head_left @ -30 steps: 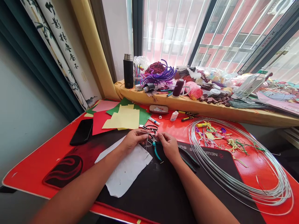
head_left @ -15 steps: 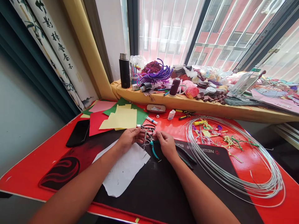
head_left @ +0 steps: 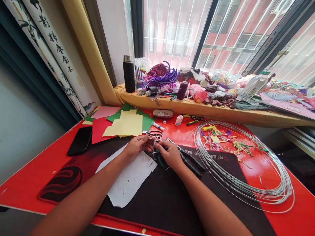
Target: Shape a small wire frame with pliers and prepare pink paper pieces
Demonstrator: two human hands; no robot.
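Note:
My left hand (head_left: 138, 145) pinches a small piece of bent, twisted wire (head_left: 154, 146) above the white paper (head_left: 130, 183). From the other side my right hand (head_left: 171, 154) has its thumb and fingers closed at the same wire; the exact contact is too small to see clearly. Below and behind my right hand lie teal-handled pliers (head_left: 161, 161), mostly hidden by it. Black-handled pliers (head_left: 192, 163) rest on the dark mat (head_left: 172, 200) just right of that hand.
A big coil of silvery wire (head_left: 283, 183) lies on the right, around colourful scraps (head_left: 236, 146). Coloured paper sheets (head_left: 125, 124) and a black phone (head_left: 79, 141) are at left. Scissors (head_left: 155, 133), a small white bottle (head_left: 179, 120) and a cluttered sill (head_left: 137, 97) stand beyond.
My right hand has moved left to the wire, covering more of the teal-handled pliers. My left hand stays almost in place. The view has shifted slightly.

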